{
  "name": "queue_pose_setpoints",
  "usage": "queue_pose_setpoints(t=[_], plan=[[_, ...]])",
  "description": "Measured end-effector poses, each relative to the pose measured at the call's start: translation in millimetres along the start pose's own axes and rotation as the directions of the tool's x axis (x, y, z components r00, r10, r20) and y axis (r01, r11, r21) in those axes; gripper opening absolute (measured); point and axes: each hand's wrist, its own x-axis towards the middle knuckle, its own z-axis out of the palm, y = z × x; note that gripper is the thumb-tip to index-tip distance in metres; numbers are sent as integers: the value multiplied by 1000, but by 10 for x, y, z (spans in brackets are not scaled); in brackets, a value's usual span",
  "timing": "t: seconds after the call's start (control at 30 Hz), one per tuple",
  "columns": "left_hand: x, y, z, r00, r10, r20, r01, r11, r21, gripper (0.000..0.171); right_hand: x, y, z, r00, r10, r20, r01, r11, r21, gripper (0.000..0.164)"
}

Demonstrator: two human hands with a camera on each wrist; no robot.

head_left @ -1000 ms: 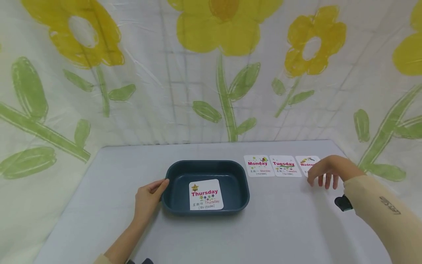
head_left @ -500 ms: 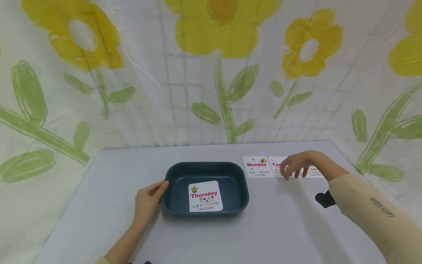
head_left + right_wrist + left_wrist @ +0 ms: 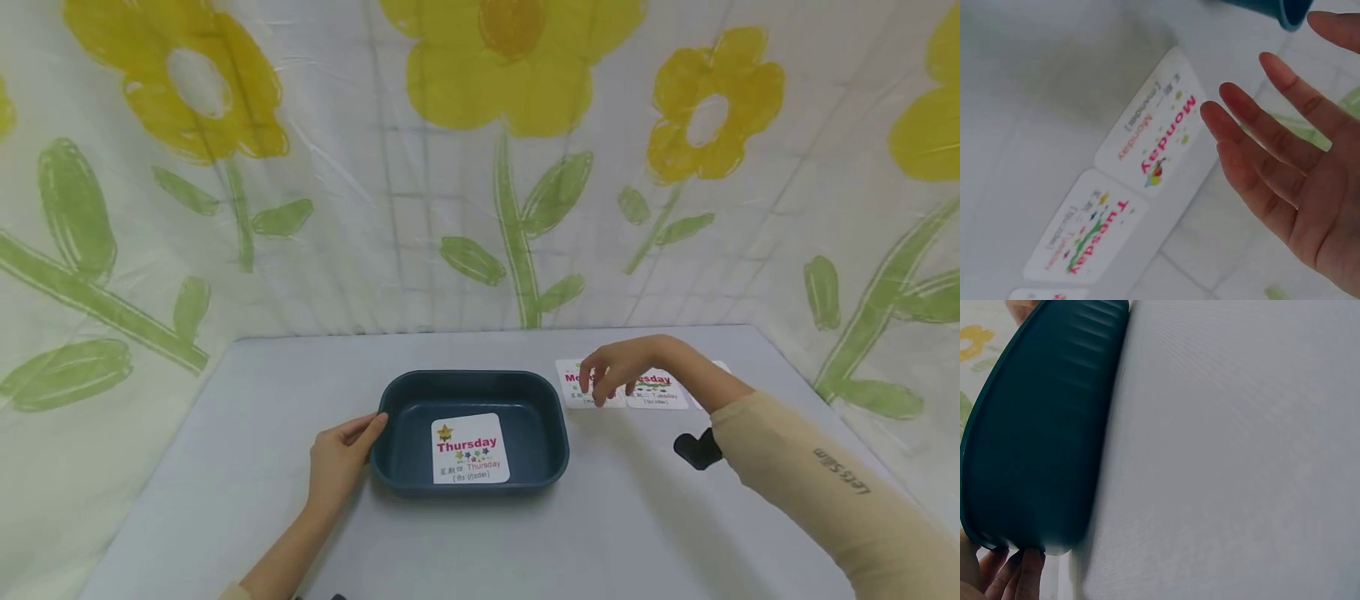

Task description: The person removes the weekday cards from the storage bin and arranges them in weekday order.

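Note:
My left hand [image 3: 337, 460] grips the left rim of a dark teal tray [image 3: 468, 491], thumb on the edge and fingers against its outer wall. Inside the tray lies a white "Thursday" card [image 3: 470, 450]. To its right, my right hand [image 3: 618, 367] hovers with loosely spread fingers and holds nothing. In the head view it overlaps the "Monday" card [image 3: 567, 392] and part of the "Tuesday" card [image 3: 660, 397]. The right wrist view shows the Monday card [image 3: 1154, 125] and Tuesday card [image 3: 1085, 231] lying flat, side by side. The forearm mostly hides a third card [image 3: 722, 365].
A pale table [image 3: 465, 550] carries the tray and the row of cards near its back right. Behind it hangs a white curtain [image 3: 337, 250] printed with yellow flowers. A black strap piece [image 3: 697, 448] hangs under the right sleeve [image 3: 810, 475].
My right hand has moved left from over the third card, past Tuesday, to above Monday. My left hand, the tray and the Thursday card have stayed in place.

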Motion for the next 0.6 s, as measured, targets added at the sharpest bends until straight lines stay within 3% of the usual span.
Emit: queue_pose_setpoints(t=[0.3,0.6], plan=[[1,-2,-7,1000,0,-10,0,1000,9,40,102,-497,135,989,-147,-26,145,988,-60,33],[-1,12,2,1000,-1,2,1,1000,0,43,277,-772,232,952,-297,-69,285,948,-138,37]])
